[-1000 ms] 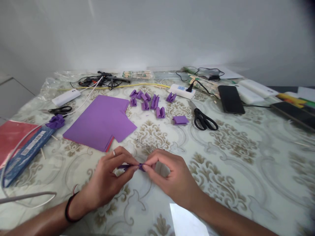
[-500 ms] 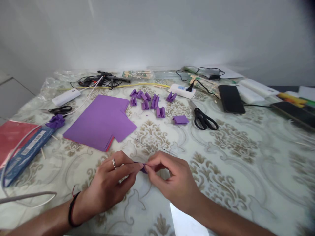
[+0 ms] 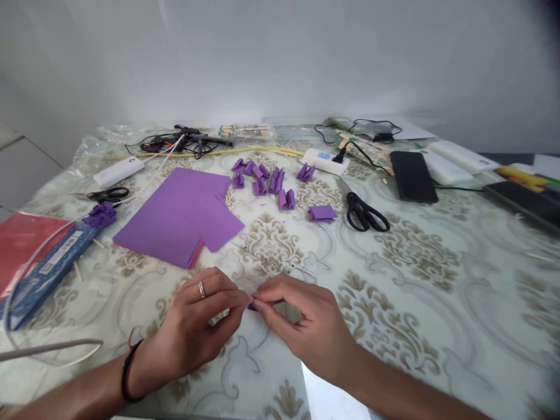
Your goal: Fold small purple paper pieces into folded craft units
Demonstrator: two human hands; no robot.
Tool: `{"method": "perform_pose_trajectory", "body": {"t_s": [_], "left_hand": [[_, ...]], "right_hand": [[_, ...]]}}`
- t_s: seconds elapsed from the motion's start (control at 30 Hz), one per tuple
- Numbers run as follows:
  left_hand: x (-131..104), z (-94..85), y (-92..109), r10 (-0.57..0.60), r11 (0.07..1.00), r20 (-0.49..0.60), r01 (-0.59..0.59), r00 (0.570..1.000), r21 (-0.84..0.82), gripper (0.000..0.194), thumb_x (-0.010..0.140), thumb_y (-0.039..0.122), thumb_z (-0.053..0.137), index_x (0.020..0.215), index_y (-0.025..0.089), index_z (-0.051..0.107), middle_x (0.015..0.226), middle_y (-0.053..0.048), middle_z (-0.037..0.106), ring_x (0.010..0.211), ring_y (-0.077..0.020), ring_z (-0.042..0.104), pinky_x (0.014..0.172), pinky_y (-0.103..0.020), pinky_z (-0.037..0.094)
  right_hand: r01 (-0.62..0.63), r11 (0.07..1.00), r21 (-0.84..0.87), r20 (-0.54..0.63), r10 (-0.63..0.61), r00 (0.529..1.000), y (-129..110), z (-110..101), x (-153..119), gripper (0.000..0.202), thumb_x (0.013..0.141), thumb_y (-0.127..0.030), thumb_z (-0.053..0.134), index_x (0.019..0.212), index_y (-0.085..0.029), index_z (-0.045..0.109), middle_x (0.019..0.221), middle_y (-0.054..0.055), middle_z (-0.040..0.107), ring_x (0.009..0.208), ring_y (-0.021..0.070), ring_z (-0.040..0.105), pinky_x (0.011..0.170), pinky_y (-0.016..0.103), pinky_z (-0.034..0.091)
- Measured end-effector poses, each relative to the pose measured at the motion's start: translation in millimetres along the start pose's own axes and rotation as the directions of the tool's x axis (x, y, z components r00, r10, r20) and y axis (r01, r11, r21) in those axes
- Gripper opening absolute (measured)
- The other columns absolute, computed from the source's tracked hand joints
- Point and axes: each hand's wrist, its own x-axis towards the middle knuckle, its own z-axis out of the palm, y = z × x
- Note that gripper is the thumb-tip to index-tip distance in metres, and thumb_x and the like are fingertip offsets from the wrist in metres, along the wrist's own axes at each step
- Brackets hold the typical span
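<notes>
A small purple paper piece [image 3: 252,304] is pinched between my two hands above the patterned tablecloth, mostly hidden by the fingertips. My left hand [image 3: 203,321], with a ring and a dark wristband, grips it from the left. From the right, the thumb and forefinger of my right hand [image 3: 310,326] close on the same piece. Beyond the hands lies a stack of purple sheets [image 3: 175,216], with red showing at its lower edge. Several small folded purple pieces [image 3: 276,181] stand grouped behind, and a flatter folded piece [image 3: 322,213] lies nearer the scissors.
Black-handled scissors [image 3: 365,213] lie right of centre, near a white power strip [image 3: 326,161] and a black phone [image 3: 413,177]. At left are another pair of scissors [image 3: 109,195], a white power bank [image 3: 119,171], a crumpled purple piece [image 3: 100,215] and a blue package [image 3: 52,274].
The fingertips of both hands have shifted slightly, and less of the purple piece shows between them. Both hands keep their pinch.
</notes>
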Motion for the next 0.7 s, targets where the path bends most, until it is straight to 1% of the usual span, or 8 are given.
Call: {"method": "perform_pose_trajectory", "body": {"t_s": [0.13,0.23,0.37,0.5,0.7], "left_hand": [[1.4,-1.0,2.1,-0.065,0.996,0.032,0.066,0.997,-0.054,0.016,0.096,0.003,0.067,0.101,0.018,0.07,0.087,-0.002,0.07,0.078,-0.0145,0.067,0.072,-0.026,0.056],[1.4,-0.9,2.7,-0.103,0.991,0.049,0.107,0.993,-0.084,0.015,0.096,0.003,0.067,0.101,0.017,0.07,0.091,-0.003,0.069,0.083,-0.0144,0.068,0.076,-0.025,0.057],[0.3,0.1,2.1,-0.164,0.979,0.043,0.168,0.985,-0.112,0.016,0.096,0.003,0.068,0.101,0.018,0.07,0.091,-0.002,0.07,0.082,-0.0135,0.068,0.076,-0.024,0.057],[0.2,-0.5,2.6,-0.168,0.977,0.028,0.17,0.985,-0.126,0.016,0.095,0.002,0.069,0.098,0.017,0.07,0.087,-0.001,0.07,0.079,-0.0127,0.068,0.072,-0.022,0.057],[-0.6,-1.8,4.1,-0.123,0.988,0.018,0.124,0.992,-0.09,0.017,0.094,-0.001,0.069,0.098,0.016,0.071,0.086,-0.001,0.068,0.077,-0.0111,0.067,0.071,-0.02,0.055]], "right_hand": [[0.042,0.999,0.006,0.015,-0.042,0.999,1.1,0.8,0.7,0.015,0.096,-0.005,0.066,0.09,-0.017,0.072,0.083,0.004,0.076,0.074,0.0157,0.071,0.069,0.026,0.055],[0.037,0.999,-0.001,0.019,-0.037,0.999,1.6,0.7,0.9,0.015,0.096,-0.004,0.065,0.091,-0.016,0.073,0.084,0.005,0.076,0.075,0.016,0.072,0.069,0.026,0.056],[0.032,0.999,0.012,0.029,-0.033,0.999,1.9,0.2,0.3,0.015,0.096,-0.004,0.065,0.092,-0.016,0.074,0.084,0.005,0.077,0.075,0.0164,0.072,0.068,0.027,0.055],[0.034,0.999,0.024,0.023,-0.035,0.999,1.5,0.6,-0.4,0.015,0.096,-0.005,0.067,0.093,-0.017,0.075,0.085,0.005,0.077,0.075,0.0166,0.073,0.068,0.027,0.056],[0.04,0.999,0.027,0.021,-0.041,0.999,1.1,1.4,-0.1,0.016,0.095,-0.003,0.068,0.093,-0.016,0.077,0.085,0.005,0.079,0.075,0.0156,0.074,0.07,0.026,0.057]]}}
